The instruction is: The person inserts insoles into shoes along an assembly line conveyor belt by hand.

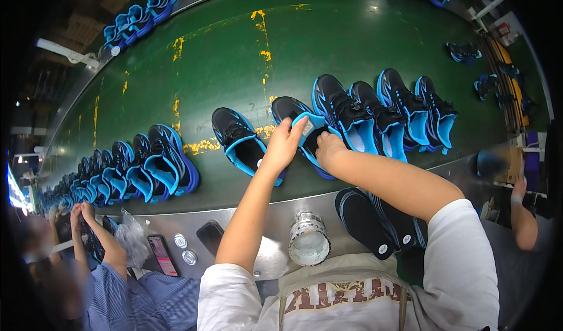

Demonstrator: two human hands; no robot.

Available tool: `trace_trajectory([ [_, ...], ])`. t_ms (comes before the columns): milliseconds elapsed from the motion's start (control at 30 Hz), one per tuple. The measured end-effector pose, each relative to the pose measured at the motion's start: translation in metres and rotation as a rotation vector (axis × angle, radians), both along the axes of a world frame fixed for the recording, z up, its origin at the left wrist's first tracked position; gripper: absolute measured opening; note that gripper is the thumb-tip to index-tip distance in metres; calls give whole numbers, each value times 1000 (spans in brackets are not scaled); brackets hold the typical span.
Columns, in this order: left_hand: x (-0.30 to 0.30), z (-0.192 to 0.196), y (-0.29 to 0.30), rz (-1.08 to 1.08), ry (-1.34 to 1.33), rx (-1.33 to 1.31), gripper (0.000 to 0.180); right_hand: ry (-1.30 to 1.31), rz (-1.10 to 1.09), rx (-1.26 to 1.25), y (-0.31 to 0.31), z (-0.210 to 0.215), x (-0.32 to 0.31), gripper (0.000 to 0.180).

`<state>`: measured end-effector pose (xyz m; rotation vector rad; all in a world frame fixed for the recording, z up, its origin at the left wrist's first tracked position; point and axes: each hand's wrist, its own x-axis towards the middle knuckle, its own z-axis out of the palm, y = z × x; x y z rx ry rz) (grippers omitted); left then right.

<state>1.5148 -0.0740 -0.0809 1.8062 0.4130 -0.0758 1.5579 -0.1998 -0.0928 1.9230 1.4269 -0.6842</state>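
Gripping 1 shoe [311, 140]'s blue flap [315, 120], ctr: L hand [284, 142]; R hand [331, 150] at opening, can't tell grip. 4 shoes [370, 105] ctr-right, 1 ctr-left. 2 round labels [383, 249] lower right, illegible.

The shoe [287, 106] has cloth lining; the metal ledge [281, 216] gleams.

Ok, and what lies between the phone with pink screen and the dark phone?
In the head view, two small round discs lie between the pink-screen phone and the dark phone, on the metal ledge.
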Motion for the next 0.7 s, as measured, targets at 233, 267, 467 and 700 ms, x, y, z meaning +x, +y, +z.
trace_trajectory([
  [233,3,1,0,59,-456,785,34,174,180,123,-14,23,11,28],
  [267,2,1,3,-91,-525,962,36,181,195,119,-14,35,9,28],
  [467,4,18,3,-350,-315,994,41,328,-243,84,-20,57,-10,55],
  [700,-19,9,3,-372,-363,1139,22,127,-362,1331,-95,32,-59,13],
])
